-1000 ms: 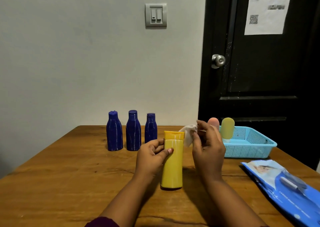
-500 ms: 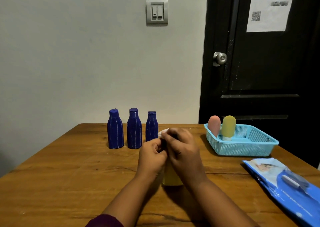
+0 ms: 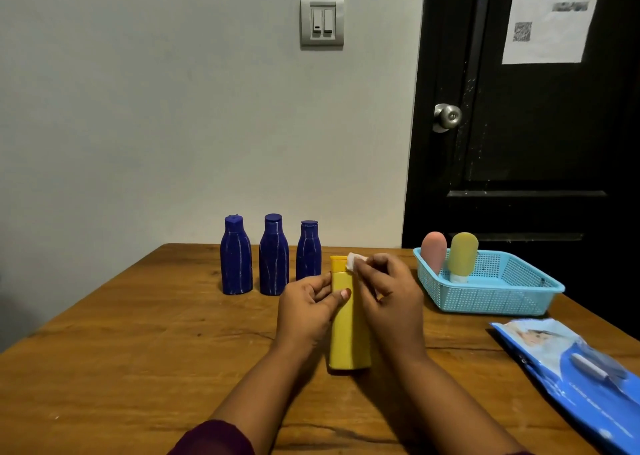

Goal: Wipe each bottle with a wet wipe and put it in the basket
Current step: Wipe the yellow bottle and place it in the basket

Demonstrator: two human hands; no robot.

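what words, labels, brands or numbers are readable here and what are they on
Nothing here can be read.
Paper on the door: printed lines and a QR code, all blurred.
Wipe pack: a picture and print, too small to read.
Yellow bottle, blue bottles, pink tube, yellow tube: no label shows.

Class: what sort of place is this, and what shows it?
Likely a room in a home: wooden table against a plain wall, a light switch, a black door with a round knob.
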